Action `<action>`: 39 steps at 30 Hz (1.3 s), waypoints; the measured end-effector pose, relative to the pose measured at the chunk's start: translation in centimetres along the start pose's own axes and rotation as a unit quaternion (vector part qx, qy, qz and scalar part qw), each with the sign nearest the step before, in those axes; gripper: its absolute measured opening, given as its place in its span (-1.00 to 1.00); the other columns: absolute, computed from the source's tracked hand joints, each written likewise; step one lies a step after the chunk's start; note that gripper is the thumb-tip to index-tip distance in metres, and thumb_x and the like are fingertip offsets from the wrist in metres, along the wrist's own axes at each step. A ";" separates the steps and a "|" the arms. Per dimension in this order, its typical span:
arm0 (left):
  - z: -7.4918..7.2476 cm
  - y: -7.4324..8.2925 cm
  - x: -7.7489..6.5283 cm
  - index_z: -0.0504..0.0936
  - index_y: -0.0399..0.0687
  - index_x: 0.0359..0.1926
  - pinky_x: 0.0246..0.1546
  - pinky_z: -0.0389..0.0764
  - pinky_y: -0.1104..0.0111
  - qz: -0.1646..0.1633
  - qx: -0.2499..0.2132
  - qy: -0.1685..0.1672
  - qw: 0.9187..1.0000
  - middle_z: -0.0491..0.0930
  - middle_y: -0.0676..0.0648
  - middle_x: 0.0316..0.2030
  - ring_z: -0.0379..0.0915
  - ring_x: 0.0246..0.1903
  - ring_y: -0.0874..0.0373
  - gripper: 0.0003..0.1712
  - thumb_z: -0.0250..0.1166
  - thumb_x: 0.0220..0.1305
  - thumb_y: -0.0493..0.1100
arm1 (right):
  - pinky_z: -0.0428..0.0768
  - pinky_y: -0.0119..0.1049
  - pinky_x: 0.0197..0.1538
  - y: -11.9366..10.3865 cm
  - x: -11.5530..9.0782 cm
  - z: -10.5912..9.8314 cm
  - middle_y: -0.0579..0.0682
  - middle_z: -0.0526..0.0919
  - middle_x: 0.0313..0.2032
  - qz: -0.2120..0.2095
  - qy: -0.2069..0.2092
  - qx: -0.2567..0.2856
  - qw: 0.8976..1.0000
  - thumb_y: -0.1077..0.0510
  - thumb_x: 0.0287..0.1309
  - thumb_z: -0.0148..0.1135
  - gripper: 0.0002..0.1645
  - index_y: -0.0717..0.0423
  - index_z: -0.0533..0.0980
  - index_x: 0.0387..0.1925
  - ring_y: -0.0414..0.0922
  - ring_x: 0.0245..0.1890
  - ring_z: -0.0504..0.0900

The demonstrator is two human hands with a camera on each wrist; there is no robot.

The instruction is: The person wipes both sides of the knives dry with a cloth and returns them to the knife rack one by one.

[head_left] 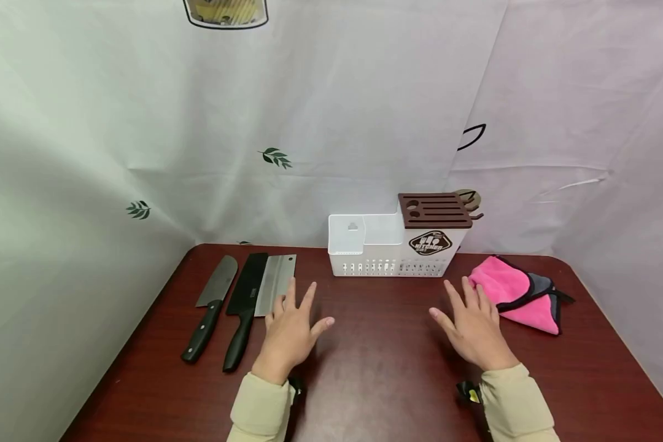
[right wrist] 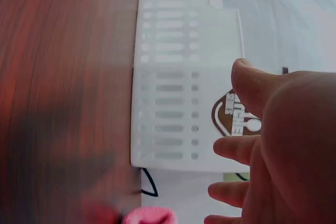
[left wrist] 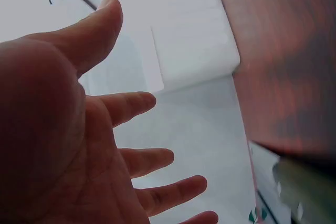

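Note:
My left hand hovers over the table's left half, fingers spread, holding nothing. Its fingertips overlap the lower end of a broad silver blade with a corner hole. Against that blade lies a black cleaver-shaped piece with a black handle. Farther left is a kitchen knife with a silver blade and riveted black handle. My right hand, also spread and holding nothing, is nearest a folded pink cloth with dark grey trim. Between and beyond both hands stands a white knife holder with a slotted brown top.
The dark red-brown table reaches back to a pale fabric backdrop with leaf prints. Fabric also rises along both sides. Small hooks stick out from the holder's right end, and its left part has open white compartments.

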State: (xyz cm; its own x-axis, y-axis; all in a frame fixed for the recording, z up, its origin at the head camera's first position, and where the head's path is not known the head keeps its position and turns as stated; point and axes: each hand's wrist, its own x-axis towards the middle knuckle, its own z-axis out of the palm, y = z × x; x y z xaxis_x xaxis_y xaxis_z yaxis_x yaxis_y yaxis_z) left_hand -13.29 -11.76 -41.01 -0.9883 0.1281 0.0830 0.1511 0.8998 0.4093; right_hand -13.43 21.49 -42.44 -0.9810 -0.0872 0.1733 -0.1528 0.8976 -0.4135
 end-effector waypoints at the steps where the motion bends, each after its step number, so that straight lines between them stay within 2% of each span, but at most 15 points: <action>1: -0.2 -0.2 0.0 0.19 0.02 0.55 0.14 0.21 -0.40 -0.003 0.000 0.001 1.000 -0.07 -0.39 0.52 0.08 0.35 -0.47 -0.10 0.28 0.33 0.22 | -0.02 0.50 0.27 0.3 0.1 0.0 0.53 0.05 0.42 0.003 0.006 -0.001 1.000 -0.15 0.41 0.11 -0.18 0.31 0.21 0.44 0.52 0.40 -0.07; 11: -2.0 -2.3 0.0 0.15 -0.03 0.56 0.04 0.30 -0.36 -0.031 0.001 -0.004 1.000 -0.16 -0.44 0.52 0.11 0.30 -0.53 -0.10 0.25 0.36 0.21 | 0.07 0.48 0.24 2.7 0.7 -0.5 0.49 0.17 0.35 0.047 0.066 -0.002 0.997 -0.17 0.45 0.04 -0.23 0.39 0.28 0.35 0.52 0.33 0.06; 16: -2.8 -4.0 -0.6 0.13 -0.09 0.56 0.03 0.30 -0.40 -0.058 0.023 0.003 0.998 -0.16 -0.44 0.52 0.16 0.25 -0.53 -0.08 0.23 0.37 0.22 | 0.02 0.51 0.24 4.0 1.0 -0.7 0.58 0.09 0.35 0.053 0.038 -0.006 0.998 -0.18 0.44 0.05 -0.20 0.39 0.24 0.37 0.56 0.34 0.01; 19: -3.4 -5.1 -1.0 0.11 -0.14 0.56 0.02 0.29 -0.44 -0.076 0.028 0.008 0.997 -0.13 -0.47 0.50 0.16 0.24 -0.57 -0.07 0.21 0.39 0.23 | 0.00 0.51 0.24 4.6 1.3 -0.6 0.59 0.09 0.34 0.047 0.037 -0.015 0.998 -0.16 0.42 0.09 -0.22 0.36 0.25 0.36 0.57 0.33 -0.01; 26: -4.8 -7.9 -1.5 -0.01 -0.22 0.57 -0.03 0.35 -0.45 -0.132 0.009 -0.005 0.991 -0.16 -0.54 0.47 0.14 0.20 -0.69 -0.06 0.13 0.46 0.21 | 0.09 0.47 0.20 5.1 2.0 -0.7 0.56 0.20 0.27 0.032 0.104 -0.036 0.993 -0.01 0.34 0.21 -0.36 0.35 0.36 0.26 0.54 0.28 0.08; 31: -5.9 -10.0 -2.1 -0.05 -0.33 0.55 0.02 0.34 -0.43 -0.169 0.006 -0.007 0.986 -0.13 -0.63 0.42 0.14 0.17 -0.73 -0.04 0.08 0.48 0.22 | 0.02 0.59 0.15 5.9 2.2 -1.4 0.57 0.10 0.31 0.069 0.081 -0.037 0.994 -0.02 0.39 0.14 -0.32 0.37 0.28 0.30 0.56 0.31 0.00; 35: -6.6 -11.8 -2.4 -0.02 -0.45 0.50 0.05 0.36 -0.38 -0.180 0.025 -0.004 0.983 -0.08 -0.69 0.36 0.25 0.09 -0.71 -0.03 0.10 0.48 0.20 | -0.06 0.69 0.10 6.9 2.4 -2.0 0.63 -0.04 0.35 0.090 0.062 -0.033 0.993 -0.06 0.42 0.09 -0.27 0.35 0.19 0.37 0.63 0.34 -0.14; 39: -7.3 -13.3 -2.5 0.00 -0.51 0.47 0.03 0.39 -0.35 -0.190 0.041 -0.013 0.981 -0.04 -0.72 0.33 0.33 0.03 -0.68 -0.04 0.11 0.48 0.17 | -0.02 0.73 0.02 7.7 2.6 -2.6 0.69 -0.10 0.33 0.108 0.055 -0.030 0.992 -0.08 0.45 0.03 -0.24 0.32 0.13 0.42 0.66 0.34 -0.20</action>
State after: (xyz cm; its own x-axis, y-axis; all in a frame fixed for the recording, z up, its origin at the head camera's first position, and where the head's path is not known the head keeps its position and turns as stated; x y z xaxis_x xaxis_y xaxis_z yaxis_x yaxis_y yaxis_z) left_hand -12.64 -27.14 -40.03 -0.9733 -0.2131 -0.0848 -0.2293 0.9154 0.3309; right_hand -16.81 29.32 -42.90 -0.9708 0.1550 0.1831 0.0707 0.9142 -0.3991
